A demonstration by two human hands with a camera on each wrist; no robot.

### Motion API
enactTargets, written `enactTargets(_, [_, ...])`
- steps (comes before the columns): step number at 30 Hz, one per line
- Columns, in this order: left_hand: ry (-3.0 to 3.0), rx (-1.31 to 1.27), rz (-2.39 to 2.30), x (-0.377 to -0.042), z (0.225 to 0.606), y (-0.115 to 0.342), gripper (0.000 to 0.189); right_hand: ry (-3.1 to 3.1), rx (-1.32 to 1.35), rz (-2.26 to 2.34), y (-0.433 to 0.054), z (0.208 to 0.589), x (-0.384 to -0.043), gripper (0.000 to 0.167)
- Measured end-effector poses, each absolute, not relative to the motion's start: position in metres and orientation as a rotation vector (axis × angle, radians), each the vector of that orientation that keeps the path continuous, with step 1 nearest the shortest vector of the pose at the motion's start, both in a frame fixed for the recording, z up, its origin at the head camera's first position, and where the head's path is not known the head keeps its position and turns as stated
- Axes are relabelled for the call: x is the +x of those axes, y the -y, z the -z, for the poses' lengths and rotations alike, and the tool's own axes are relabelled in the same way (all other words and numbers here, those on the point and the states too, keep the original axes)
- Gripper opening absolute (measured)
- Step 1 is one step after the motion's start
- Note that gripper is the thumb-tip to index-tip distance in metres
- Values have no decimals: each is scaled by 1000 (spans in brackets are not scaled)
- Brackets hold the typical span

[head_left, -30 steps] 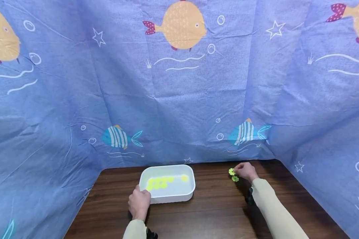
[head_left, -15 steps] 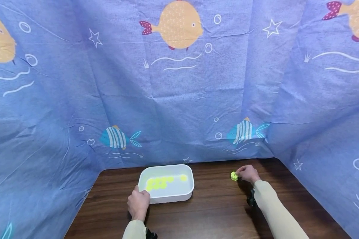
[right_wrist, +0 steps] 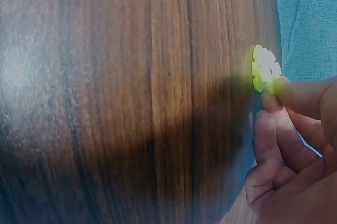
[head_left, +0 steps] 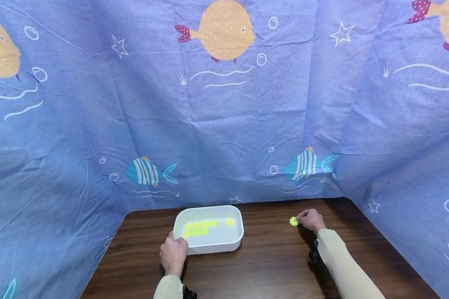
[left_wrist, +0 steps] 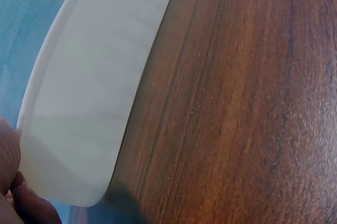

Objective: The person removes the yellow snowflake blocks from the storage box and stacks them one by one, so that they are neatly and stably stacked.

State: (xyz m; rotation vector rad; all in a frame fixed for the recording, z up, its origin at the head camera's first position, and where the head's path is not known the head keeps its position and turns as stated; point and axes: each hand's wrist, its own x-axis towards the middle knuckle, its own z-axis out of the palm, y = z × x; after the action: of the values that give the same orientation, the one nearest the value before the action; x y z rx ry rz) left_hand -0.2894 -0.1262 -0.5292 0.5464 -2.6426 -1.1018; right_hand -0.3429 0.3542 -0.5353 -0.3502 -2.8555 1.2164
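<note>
My right hand pinches a yellow flower-shaped disc between thumb and fingertips, at the right of the table in the head view. In the right wrist view the disc shows bright petal-like lobes along its edge, with the fingertips at its lower side. At the left, my left hand grips the near left corner of a white plastic tub. The left wrist view shows the tub's plain outer wall, with thumb and fingers at its rim. Several yellow discs lie in the tub, mostly bunched on its left side.
The brown wood-grain table carries the tub and ends at a blue fish-print curtain behind it. Curtain also hangs along both sides. One yellow disc lies apart at the tub's right end.
A second yellow disc, seen on the table below the pinched one a second ago, no longer shows separately. The right hand has shifted slightly nearer and right. Left hand and tub stay put.
</note>
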Motion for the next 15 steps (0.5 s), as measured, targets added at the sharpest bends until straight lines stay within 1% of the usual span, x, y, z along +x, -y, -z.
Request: enactTargets(15, [2634,553,1110,-289,528,126,54,2902,-303,-956,-345,529,-340,19])
